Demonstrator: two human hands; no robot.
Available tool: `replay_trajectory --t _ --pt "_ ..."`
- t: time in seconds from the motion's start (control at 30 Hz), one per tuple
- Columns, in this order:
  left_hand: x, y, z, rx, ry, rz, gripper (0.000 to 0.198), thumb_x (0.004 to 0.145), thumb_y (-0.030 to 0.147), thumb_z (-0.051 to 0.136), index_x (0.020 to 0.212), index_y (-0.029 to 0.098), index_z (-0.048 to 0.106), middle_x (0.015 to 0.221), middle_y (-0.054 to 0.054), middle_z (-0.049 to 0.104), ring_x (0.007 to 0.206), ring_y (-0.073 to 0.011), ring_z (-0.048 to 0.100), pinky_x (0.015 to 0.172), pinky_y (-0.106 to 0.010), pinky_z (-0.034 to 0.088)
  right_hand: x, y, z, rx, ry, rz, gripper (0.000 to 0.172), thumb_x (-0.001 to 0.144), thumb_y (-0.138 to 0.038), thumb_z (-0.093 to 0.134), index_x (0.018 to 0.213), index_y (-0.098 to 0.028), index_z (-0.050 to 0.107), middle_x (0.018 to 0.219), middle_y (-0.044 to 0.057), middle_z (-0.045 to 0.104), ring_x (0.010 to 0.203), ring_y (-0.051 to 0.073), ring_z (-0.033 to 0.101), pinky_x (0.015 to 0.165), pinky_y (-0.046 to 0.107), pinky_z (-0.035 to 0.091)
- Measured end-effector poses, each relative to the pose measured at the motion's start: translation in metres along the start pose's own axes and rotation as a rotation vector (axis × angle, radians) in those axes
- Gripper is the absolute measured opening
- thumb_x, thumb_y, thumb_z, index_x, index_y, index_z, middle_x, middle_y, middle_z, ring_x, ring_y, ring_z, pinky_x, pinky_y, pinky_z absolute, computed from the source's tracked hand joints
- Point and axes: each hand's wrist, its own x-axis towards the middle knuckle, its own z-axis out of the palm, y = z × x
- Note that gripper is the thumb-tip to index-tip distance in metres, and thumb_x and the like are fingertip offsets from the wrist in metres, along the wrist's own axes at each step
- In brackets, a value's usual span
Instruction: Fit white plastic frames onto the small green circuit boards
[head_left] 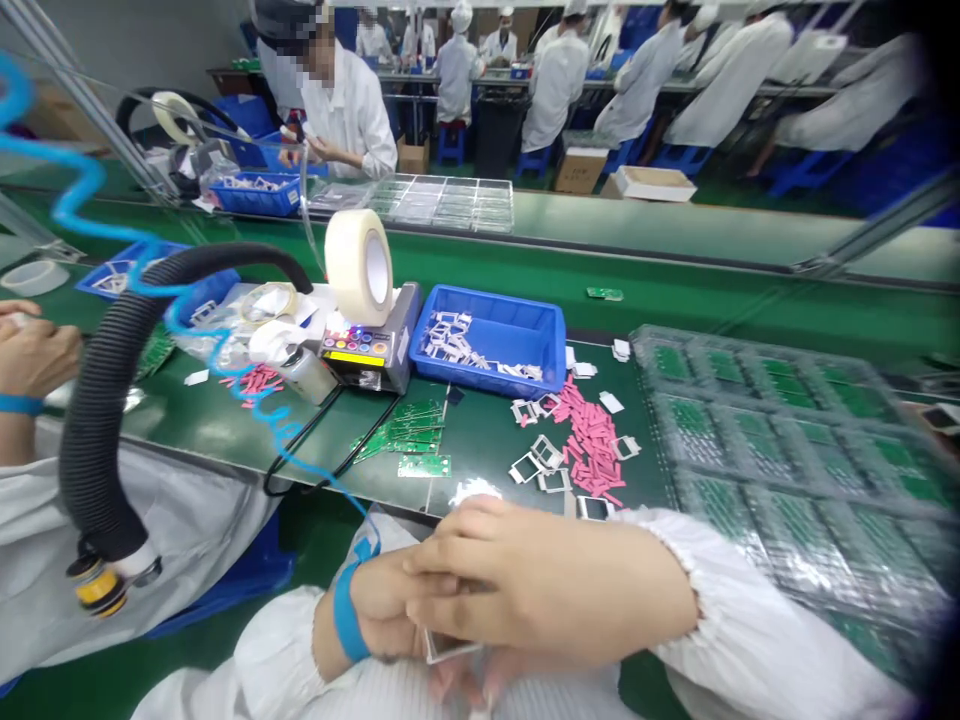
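Note:
Both my hands are low in front of me, over my lap, pressed together. My right hand (540,580) lies across my left hand (386,605), which wears a blue wrist strap (345,615). Between the fingers a small clear square frame part (450,645) shows; both hands pinch it. On the green bench just beyond lie several more white frame parts (544,462), a heap of pink strips (592,440) and several small green circuit boards (409,430).
A blue bin (491,340) of frame parts and a tape dispenser (364,320) with a big tape roll stand mid-bench. Clear trays of green boards (787,460) fill the right. A black hose (112,380) and a co-worker's hand (34,355) are left. Other workers sit beyond the conveyor.

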Motion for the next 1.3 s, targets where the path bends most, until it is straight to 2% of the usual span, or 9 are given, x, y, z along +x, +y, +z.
replay_trajectory --t 0.07,0.13,0.27,0.33,0.57,0.73,0.9,1.07,1.3 --pt "0.000 -0.006 -0.008 -0.041 0.038 0.109 0.040 0.073 0.048 0.065 0.097 0.016 0.069 0.057 -0.002 0.067 0.045 -0.0128 0.060 0.050 -0.024 0.048 -0.009 -0.004 0.011 0.045 0.019 0.105 0.061 0.087 -0.050 0.050 0.132 -0.010 0.044 0.135 0.017 0.044 0.116 0.026 0.043 0.098 0.040 0.035" --pt "-0.001 -0.007 -0.014 -0.048 0.080 0.184 0.039 0.074 0.045 0.066 0.097 0.014 0.069 0.063 -0.005 0.071 0.052 -0.0138 0.064 0.064 -0.028 0.053 -0.023 -0.003 0.023 0.126 0.114 0.252 0.064 0.088 -0.052 0.046 0.137 -0.012 0.036 0.136 0.016 0.045 0.121 0.025 0.041 0.100 0.039 0.035" --pt "-0.007 0.000 -0.019 -0.099 0.262 0.259 0.043 0.068 0.037 0.074 0.101 0.010 0.068 0.077 -0.007 0.072 0.072 -0.0149 0.067 0.085 -0.033 0.050 -0.068 0.012 0.052 0.093 0.546 0.861 0.037 0.095 -0.040 0.036 0.121 -0.019 0.053 0.115 0.010 0.063 0.106 0.020 0.057 0.089 0.036 0.045" --pt "-0.009 0.004 -0.023 -0.123 0.365 0.272 0.038 0.069 0.034 0.074 0.098 0.009 0.070 0.080 -0.007 0.072 0.076 -0.0155 0.067 0.088 -0.033 0.049 -0.096 0.022 0.064 -0.034 0.667 1.133 0.029 0.094 -0.033 0.039 0.106 -0.019 0.061 0.104 0.009 0.067 0.096 0.021 0.062 0.083 0.036 0.049" --pt "-0.001 0.004 -0.028 -0.160 0.480 0.256 0.029 0.074 0.033 0.070 0.095 0.013 0.071 0.085 -0.007 0.071 0.079 -0.0171 0.064 0.082 -0.035 0.052 -0.176 0.033 0.069 -0.216 0.472 1.686 0.030 0.086 -0.011 0.040 0.101 -0.015 0.066 0.104 0.011 0.068 0.094 0.025 0.065 0.082 0.036 0.048" --pt "0.007 0.001 -0.024 -0.178 0.497 0.213 0.027 0.076 0.033 0.067 0.094 0.014 0.071 0.085 -0.007 0.070 0.075 -0.0157 0.062 0.078 -0.033 0.051 -0.195 0.061 0.078 -0.207 0.446 1.775 0.025 0.084 -0.010 0.051 0.105 -0.014 0.063 0.108 0.012 0.066 0.100 0.022 0.062 0.090 0.035 0.045" --pt "0.005 0.001 -0.026 -0.194 0.532 0.224 0.029 0.074 0.035 0.069 0.094 0.014 0.071 0.084 -0.006 0.069 0.074 -0.0152 0.061 0.077 -0.032 0.051 -0.192 0.104 0.079 -0.152 0.455 1.798 0.027 0.090 -0.031 0.053 0.112 -0.015 0.057 0.114 0.008 0.060 0.100 0.019 0.059 0.087 0.042 0.048" --pt "0.003 0.000 -0.027 -0.190 0.523 0.247 0.026 0.074 0.033 0.069 0.093 0.015 0.071 0.086 -0.006 0.070 0.076 -0.0156 0.061 0.079 -0.032 0.050 -0.185 0.146 0.071 -0.089 0.511 1.854 0.031 0.089 -0.034 0.055 0.113 -0.015 0.056 0.116 0.008 0.057 0.100 0.020 0.058 0.085 0.041 0.049" --pt "0.008 0.003 -0.030 -0.181 0.483 0.369 0.027 0.077 0.037 0.065 0.095 0.018 0.071 0.085 -0.005 0.070 0.080 -0.0167 0.062 0.081 -0.034 0.050 -0.185 0.152 0.052 0.108 0.781 1.771 0.027 0.089 -0.032 0.055 0.109 -0.014 0.057 0.109 0.007 0.059 0.093 0.018 0.059 0.080 0.038 0.051"
